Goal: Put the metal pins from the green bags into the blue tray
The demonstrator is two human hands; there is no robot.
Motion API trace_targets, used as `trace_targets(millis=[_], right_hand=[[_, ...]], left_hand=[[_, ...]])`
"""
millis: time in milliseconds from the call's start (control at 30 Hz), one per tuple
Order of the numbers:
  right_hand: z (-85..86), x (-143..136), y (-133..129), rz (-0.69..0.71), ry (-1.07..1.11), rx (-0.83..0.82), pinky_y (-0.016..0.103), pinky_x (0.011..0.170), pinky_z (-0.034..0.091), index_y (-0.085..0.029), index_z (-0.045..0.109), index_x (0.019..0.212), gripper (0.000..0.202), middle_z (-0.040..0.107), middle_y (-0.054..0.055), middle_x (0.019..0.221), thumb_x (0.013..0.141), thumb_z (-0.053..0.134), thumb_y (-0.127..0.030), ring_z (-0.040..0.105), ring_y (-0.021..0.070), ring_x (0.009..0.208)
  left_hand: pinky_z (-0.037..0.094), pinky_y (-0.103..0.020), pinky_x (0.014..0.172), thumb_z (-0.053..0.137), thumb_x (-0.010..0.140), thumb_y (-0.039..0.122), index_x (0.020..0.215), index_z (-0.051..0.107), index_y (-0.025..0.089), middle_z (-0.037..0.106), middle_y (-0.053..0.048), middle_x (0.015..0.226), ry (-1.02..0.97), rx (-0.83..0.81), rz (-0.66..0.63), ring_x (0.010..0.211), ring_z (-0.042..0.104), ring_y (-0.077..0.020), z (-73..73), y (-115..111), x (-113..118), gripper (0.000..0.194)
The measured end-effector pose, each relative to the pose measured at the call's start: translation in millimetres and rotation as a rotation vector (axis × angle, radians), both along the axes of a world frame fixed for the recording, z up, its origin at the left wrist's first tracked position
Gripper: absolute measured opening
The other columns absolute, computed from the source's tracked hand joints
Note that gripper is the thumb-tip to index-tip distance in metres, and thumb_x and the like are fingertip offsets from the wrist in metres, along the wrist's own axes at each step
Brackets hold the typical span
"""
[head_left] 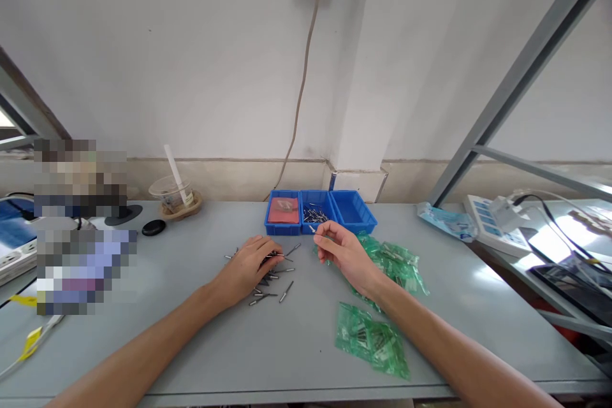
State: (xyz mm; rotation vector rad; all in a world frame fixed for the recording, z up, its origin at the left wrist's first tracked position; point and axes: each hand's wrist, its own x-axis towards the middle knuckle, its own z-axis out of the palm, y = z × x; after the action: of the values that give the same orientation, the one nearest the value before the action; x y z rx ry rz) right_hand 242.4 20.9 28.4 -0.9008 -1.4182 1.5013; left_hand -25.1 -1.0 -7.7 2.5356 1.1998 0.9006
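My left hand [250, 266] rests over a loose pile of thin metal bits [272, 275] with thicker shanks. Its thumb and fingers are closed on a slender metal bit [276, 255]; the palm hides part of the pile. My right hand [343, 251] is raised just in front of the blue bins, thumb and forefinger pinching a small metal bit [312, 229]. Behind it, the middle blue bin [316, 195] holds many similar metal pieces. Green plastic packets [399, 268] with metal pieces inside lie beneath and beside my right wrist.
The left blue bin [282, 228] contains a reddish packet, next to the right blue bin [354, 204]. A nearer green packet [373, 339] lies by my right forearm. A cup with a straw [173, 190], a black round lid [153, 227] and a power strip [495, 226] stand farther out.
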Motion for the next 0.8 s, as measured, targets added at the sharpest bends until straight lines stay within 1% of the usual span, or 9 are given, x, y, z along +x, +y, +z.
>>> trace_targets(millis=[67,167,300,433,533,600,667,800], right_hand=[[-1.6,0,1,0.002,-0.017,-0.013,0.030,0.066,0.041,-0.023,0.061,0.092,0.031,0.055,-0.003,0.074,0.093,0.074,-0.051,0.052,0.0142,0.067],[-3.7,0,4,-0.032,0.011,-0.067,0.028,0.059,0.036,-0.022,0.057,0.083,0.038,0.051,-0.004,0.072,0.095,0.069,-0.056,0.046,0.0117,0.059],[-4.4,1,9,-0.109,0.082,-0.138,0.027,0.053,0.033,-0.020,0.056,0.080,0.041,0.048,-0.004,0.072,0.093,0.073,-0.055,0.039,0.0093,0.054],[-3.8,3,12,-0.171,0.097,-0.137,0.026,0.051,0.034,-0.020,0.058,0.081,0.037,0.049,-0.004,0.071,0.090,0.077,-0.051,0.040,0.0092,0.055],[-3.1,4,13,-0.189,0.076,-0.110,0.026,0.052,0.038,-0.021,0.058,0.081,0.036,0.051,-0.004,0.071,0.089,0.077,-0.050,0.043,0.0100,0.056],[-3.1,4,13,-0.200,0.040,-0.077,0.027,0.053,0.041,-0.022,0.059,0.084,0.036,0.055,-0.003,0.075,0.088,0.077,-0.053,0.047,0.0108,0.057],[-3.6,4,12,-0.211,-0.021,-0.022,0.028,0.054,0.043,-0.023,0.060,0.087,0.037,0.059,-0.002,0.080,0.088,0.077,-0.056,0.052,0.0122,0.058],[-5.4,3,10,-0.197,-0.161,0.134,0.032,0.055,0.047,-0.025,0.058,0.090,0.038,0.058,-0.002,0.073,0.088,0.074,-0.060,0.056,0.0165,0.058]], left_hand=[[0.045,-0.035,0.088,0.048,0.112,0.032,0.104,0.059,0.023,0.066,-0.002,0.098,0.013,0.012,0.008,0.090,0.056,-0.0200,0.2,0,0,0.017],[0.043,-0.037,0.087,0.049,0.111,0.033,0.103,0.060,0.023,0.066,-0.002,0.097,0.028,0.026,0.021,0.088,0.054,-0.0206,0.5,-1,0,0.017],[0.042,-0.038,0.088,0.051,0.111,0.034,0.105,0.062,0.023,0.066,-0.002,0.100,0.048,0.042,0.026,0.091,0.053,-0.0216,1.8,-1,0,0.016],[0.043,-0.038,0.088,0.050,0.111,0.035,0.106,0.063,0.023,0.066,-0.003,0.101,0.051,0.043,0.022,0.092,0.053,-0.0218,4.2,-2,1,0.019],[0.044,-0.039,0.089,0.047,0.112,0.034,0.107,0.063,0.023,0.066,-0.004,0.103,0.055,0.042,0.018,0.094,0.054,-0.0218,6.0,-3,1,0.021],[0.045,-0.039,0.089,0.046,0.112,0.034,0.106,0.064,0.023,0.066,-0.004,0.103,0.057,0.041,0.021,0.094,0.055,-0.0216,6.7,-4,1,0.021],[0.045,-0.038,0.089,0.047,0.112,0.033,0.106,0.064,0.023,0.066,-0.004,0.102,0.056,0.037,0.025,0.093,0.055,-0.0214,6.6,-3,1,0.021],[0.046,-0.038,0.088,0.050,0.111,0.033,0.106,0.065,0.023,0.066,-0.004,0.102,0.057,0.045,0.027,0.092,0.055,-0.0214,5.1,-3,1,0.019]])
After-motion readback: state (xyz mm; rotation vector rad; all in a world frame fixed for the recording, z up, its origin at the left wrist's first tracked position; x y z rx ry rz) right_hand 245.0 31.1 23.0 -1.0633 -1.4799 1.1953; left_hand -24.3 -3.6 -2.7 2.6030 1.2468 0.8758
